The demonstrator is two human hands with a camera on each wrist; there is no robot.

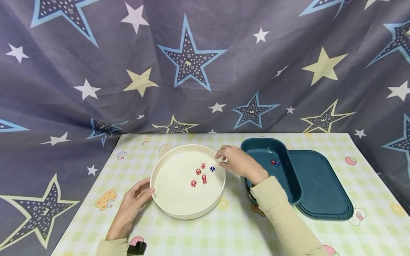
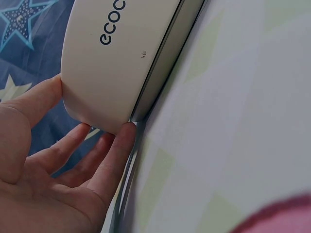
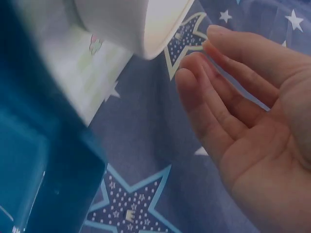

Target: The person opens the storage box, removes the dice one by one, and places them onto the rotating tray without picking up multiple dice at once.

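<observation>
A round cream tray (image 1: pixel 173 209) stands on the table. Several red dice (image 1: pixel 198 171) and a blue die (image 1: pixel 212 169) lie inside, right of its middle. My left hand (image 1: pixel 136 199) holds the tray's left edge, thumb at the rim and fingertips against the outer wall (image 2: pixel 97 82). Over the tray's right rim hovers my right hand (image 1: pixel 238 161), its fingers loosely bent. In the right wrist view, nothing shows between the fingers of that hand (image 3: pixel 243 111). A deep teal box (image 1: pixel 296 188) beneath the right forearm contains red (image 1: pixel 273 162) and blue dice (image 1: pixel 277 163).
The box's teal lid (image 1: pixel 323 185) lies flat to its right, one edge against the box. A checked cloth (image 1: pixel 179 238) with cartoon prints covers the table. Behind it hangs a grey-blue curtain (image 1: pixel 205 106) with stars.
</observation>
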